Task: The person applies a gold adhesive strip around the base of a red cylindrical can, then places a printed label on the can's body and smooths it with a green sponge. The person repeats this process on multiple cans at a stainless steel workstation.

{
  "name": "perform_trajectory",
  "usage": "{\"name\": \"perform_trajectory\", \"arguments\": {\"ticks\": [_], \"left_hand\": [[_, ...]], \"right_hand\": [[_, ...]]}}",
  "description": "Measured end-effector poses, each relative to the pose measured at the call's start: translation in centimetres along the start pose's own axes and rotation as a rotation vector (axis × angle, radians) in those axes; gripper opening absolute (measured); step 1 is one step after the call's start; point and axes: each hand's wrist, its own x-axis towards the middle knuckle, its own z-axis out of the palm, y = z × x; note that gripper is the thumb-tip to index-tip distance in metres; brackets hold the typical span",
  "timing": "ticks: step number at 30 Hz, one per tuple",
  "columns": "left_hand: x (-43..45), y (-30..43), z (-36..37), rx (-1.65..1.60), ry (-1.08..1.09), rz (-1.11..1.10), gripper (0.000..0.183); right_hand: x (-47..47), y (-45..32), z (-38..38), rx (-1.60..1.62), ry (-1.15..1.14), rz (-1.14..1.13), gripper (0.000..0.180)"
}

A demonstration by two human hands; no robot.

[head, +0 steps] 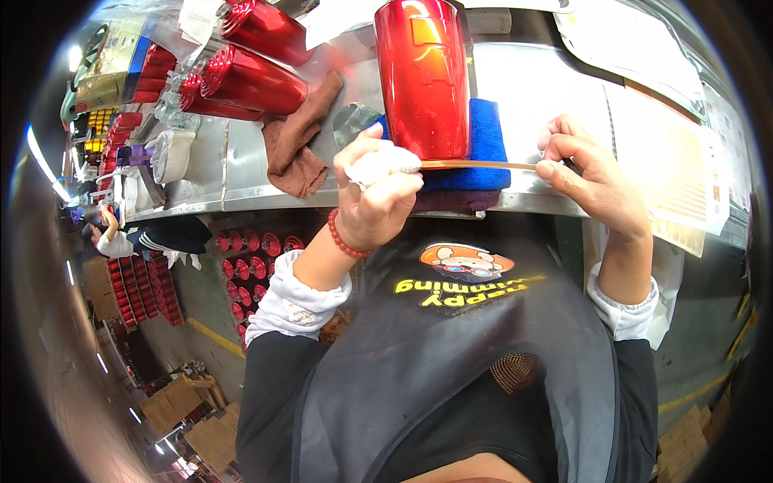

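A glossy red cylindrical container (423,90) lies on a folded blue towel (488,139) in front of me. A narrow gold strip (483,163) stretches straight along the container's near end. My left hand (379,208), with a red bead bracelet at the wrist, grips a wad of white cloth (380,167) at the strip's left end. On the other side, my right hand (598,181) pinches the strip's right end between thumb and fingers. Whether the strip touches the container all along is hard to tell.
Several similar red containers (253,78) lie at the left of the metal bench (241,169), beside a crumpled brown cloth (308,142). On the right is a sheet with rows of gold strips (676,169). Another person (121,241) stands further left, near racks of red parts (145,290).
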Motion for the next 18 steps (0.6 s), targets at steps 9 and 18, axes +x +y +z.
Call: {"name": "perform_trajectory", "arguments": {"ticks": [9,18], "left_hand": [[2.9,0.7,-0.5,0.057,-0.167,0.179,0.015],[1.7,0.2,0.8,-0.069,0.02,-0.045,0.027]], "right_hand": [[-0.3,0.6,-0.1,0.013,0.011,0.043,0.023],[0.9,0.9,0.8,-0.025,-0.032,-0.025,0.025]]}}
